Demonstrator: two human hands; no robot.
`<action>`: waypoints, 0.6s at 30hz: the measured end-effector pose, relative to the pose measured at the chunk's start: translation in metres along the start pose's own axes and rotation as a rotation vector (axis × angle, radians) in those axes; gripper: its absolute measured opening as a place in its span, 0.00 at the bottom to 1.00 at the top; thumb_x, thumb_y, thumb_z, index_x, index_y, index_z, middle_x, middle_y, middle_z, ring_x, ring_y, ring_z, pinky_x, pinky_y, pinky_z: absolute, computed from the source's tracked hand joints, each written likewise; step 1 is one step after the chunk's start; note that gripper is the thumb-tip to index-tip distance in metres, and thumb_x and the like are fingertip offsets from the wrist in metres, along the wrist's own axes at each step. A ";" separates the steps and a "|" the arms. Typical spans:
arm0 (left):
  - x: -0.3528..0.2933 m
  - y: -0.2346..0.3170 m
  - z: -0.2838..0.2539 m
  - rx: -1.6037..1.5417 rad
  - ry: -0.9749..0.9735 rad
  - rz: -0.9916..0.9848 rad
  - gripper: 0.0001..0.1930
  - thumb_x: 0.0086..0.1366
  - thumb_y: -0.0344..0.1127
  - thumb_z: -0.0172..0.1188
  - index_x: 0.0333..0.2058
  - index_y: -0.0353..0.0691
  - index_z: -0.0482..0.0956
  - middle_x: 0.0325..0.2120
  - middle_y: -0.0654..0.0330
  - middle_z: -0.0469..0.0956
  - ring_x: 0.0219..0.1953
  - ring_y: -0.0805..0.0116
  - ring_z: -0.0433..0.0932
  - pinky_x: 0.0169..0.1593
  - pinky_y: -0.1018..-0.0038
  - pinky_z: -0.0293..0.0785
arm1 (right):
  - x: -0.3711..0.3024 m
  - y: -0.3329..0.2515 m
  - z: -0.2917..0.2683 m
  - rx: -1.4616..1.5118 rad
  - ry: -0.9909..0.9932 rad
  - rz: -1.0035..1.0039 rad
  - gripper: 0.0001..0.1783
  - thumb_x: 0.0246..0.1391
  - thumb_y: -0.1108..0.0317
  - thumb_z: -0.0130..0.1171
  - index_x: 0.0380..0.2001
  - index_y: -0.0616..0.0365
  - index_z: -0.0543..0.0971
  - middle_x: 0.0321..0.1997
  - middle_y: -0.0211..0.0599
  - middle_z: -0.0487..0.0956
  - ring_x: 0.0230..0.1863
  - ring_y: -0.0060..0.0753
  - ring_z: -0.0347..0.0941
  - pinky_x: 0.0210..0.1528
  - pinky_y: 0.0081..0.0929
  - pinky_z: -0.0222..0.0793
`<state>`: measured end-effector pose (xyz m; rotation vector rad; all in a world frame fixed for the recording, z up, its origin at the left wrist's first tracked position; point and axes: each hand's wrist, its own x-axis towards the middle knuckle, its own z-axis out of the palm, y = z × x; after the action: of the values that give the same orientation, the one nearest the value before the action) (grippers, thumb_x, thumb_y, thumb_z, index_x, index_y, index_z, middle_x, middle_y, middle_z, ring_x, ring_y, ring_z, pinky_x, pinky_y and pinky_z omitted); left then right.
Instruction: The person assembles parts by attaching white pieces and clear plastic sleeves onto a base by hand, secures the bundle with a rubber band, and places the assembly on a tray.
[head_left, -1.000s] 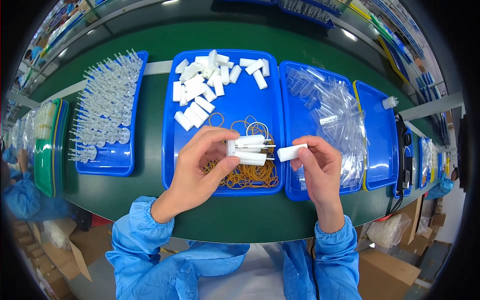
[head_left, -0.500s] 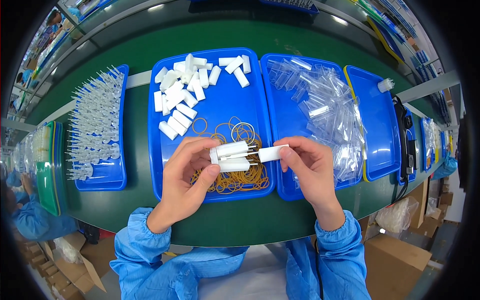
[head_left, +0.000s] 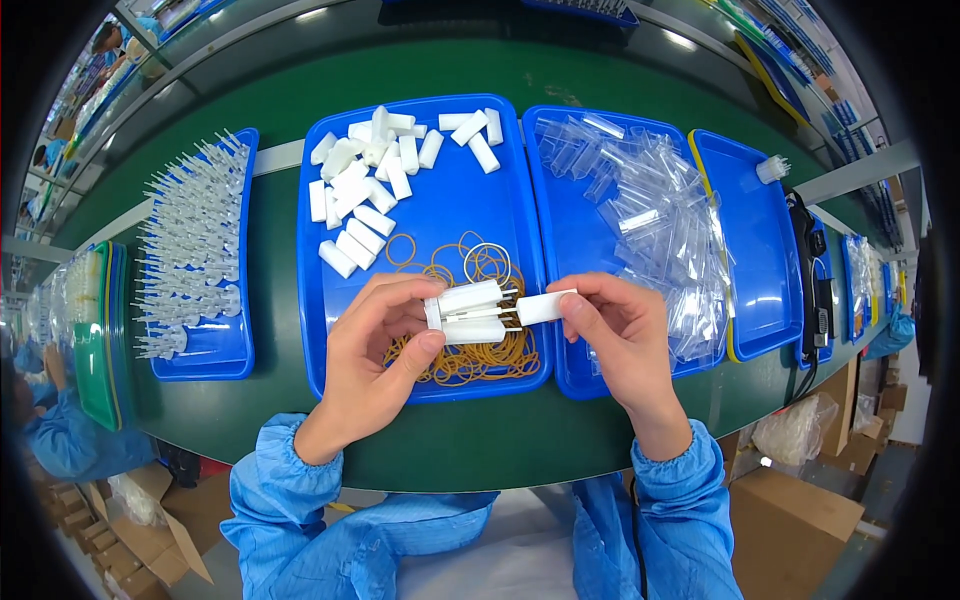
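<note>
My left hand (head_left: 378,345) grips the round white base of a pronged plastic piece (head_left: 434,313) between thumb and fingers. Two white foam-like blocks (head_left: 472,297) sit along its thin prongs, which point right and poke out past the blocks. Between thumb and forefinger, my right hand (head_left: 628,335) pinches another white block (head_left: 541,308). That block's left end meets the tips of the middle prongs; whether a prong is inside it I cannot tell. Below both hands, tan rubber bands (head_left: 487,362) lie in the front of a blue tray (head_left: 490,205), with loose white blocks (head_left: 350,187) toward its back left.
A second blue tray (head_left: 560,210) to the right holds clear plastic tubes (head_left: 655,215). Further right, another blue tray (head_left: 765,270) has one pronged piece (head_left: 772,170) at its corner. At left, many pronged pieces (head_left: 190,250) stand in a blue tray (head_left: 205,370). Cardboard boxes (head_left: 795,530) lie below the green table.
The pronged piece in my left hand has shifted slightly right and turned a little, so more of its middle prongs shows. My right hand and its block have barely moved.
</note>
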<state>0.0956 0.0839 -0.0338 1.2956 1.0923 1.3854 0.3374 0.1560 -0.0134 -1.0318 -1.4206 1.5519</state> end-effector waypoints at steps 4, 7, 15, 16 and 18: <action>0.000 -0.001 0.001 0.027 -0.024 0.004 0.18 0.65 0.27 0.64 0.53 0.31 0.74 0.51 0.52 0.72 0.48 0.65 0.79 0.50 0.72 0.79 | -0.001 0.001 0.000 0.031 -0.028 0.020 0.10 0.62 0.71 0.62 0.43 0.66 0.83 0.31 0.29 0.80 0.30 0.13 0.69 0.31 0.15 0.64; -0.001 -0.001 0.002 0.044 -0.041 -0.002 0.18 0.64 0.26 0.64 0.53 0.32 0.75 0.52 0.52 0.72 0.48 0.64 0.80 0.50 0.72 0.79 | -0.003 0.002 0.002 0.063 -0.056 0.012 0.10 0.62 0.72 0.62 0.43 0.66 0.83 0.34 0.32 0.81 0.33 0.14 0.71 0.34 0.15 0.66; -0.001 -0.002 0.003 0.074 -0.049 0.031 0.19 0.62 0.25 0.66 0.52 0.32 0.75 0.52 0.52 0.72 0.48 0.64 0.80 0.50 0.72 0.80 | -0.003 -0.001 0.005 0.063 -0.060 0.004 0.10 0.62 0.73 0.62 0.45 0.66 0.83 0.37 0.34 0.83 0.36 0.17 0.74 0.38 0.16 0.70; 0.000 -0.001 0.004 0.073 -0.053 0.032 0.19 0.62 0.25 0.66 0.52 0.32 0.76 0.52 0.52 0.72 0.48 0.64 0.80 0.49 0.72 0.80 | -0.004 -0.001 0.006 0.065 -0.070 -0.001 0.11 0.61 0.73 0.62 0.45 0.66 0.83 0.37 0.34 0.83 0.36 0.17 0.74 0.37 0.16 0.70; 0.000 -0.001 0.005 0.071 -0.056 0.031 0.19 0.61 0.25 0.67 0.51 0.32 0.76 0.51 0.52 0.72 0.48 0.64 0.79 0.48 0.72 0.81 | -0.003 0.003 0.004 -0.005 -0.107 -0.056 0.10 0.61 0.73 0.63 0.44 0.66 0.83 0.37 0.35 0.83 0.35 0.17 0.74 0.37 0.16 0.69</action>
<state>0.1009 0.0842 -0.0346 1.4005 1.0961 1.3353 0.3350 0.1512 -0.0163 -0.9153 -1.5138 1.5844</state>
